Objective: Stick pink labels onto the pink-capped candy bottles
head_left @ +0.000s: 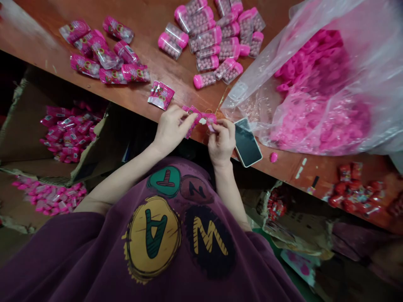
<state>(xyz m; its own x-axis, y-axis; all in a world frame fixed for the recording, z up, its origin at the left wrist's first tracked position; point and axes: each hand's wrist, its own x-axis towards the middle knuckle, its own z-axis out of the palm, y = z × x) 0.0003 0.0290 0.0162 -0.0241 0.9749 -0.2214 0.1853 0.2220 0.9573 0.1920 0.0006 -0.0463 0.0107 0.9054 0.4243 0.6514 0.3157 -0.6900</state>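
Note:
At the table's near edge, my left hand (pixel 171 129) pinches a pink printed wrapper sleeve (pixel 190 110) between thumb and fingers. My right hand (pixel 221 141) is closed on a pink printed piece (pixel 209 119) just to the right. Whether the two pieces are joined, I cannot tell. A small white patch shows between them. Beside my left hand lies a flat stack of pink printed sleeves (pixel 161 95). A phone (pixel 248 142) with a dark screen rests right of my right hand. Farther back are several clear tubes of pink candy balls (pixel 209 37) with pink caps.
Sleeved candy tubes (pixel 108 54) lie at the back left. A plastic bag (pixel 252 90) of pink plastic parts (pixel 317 121) fills the right. Red packed pieces (pixel 355 193) lie beyond. Below left, a cardboard box (pixel 19 142) holds pink packs (pixel 69 132); loose pink pieces (pixel 50 195) sit lower.

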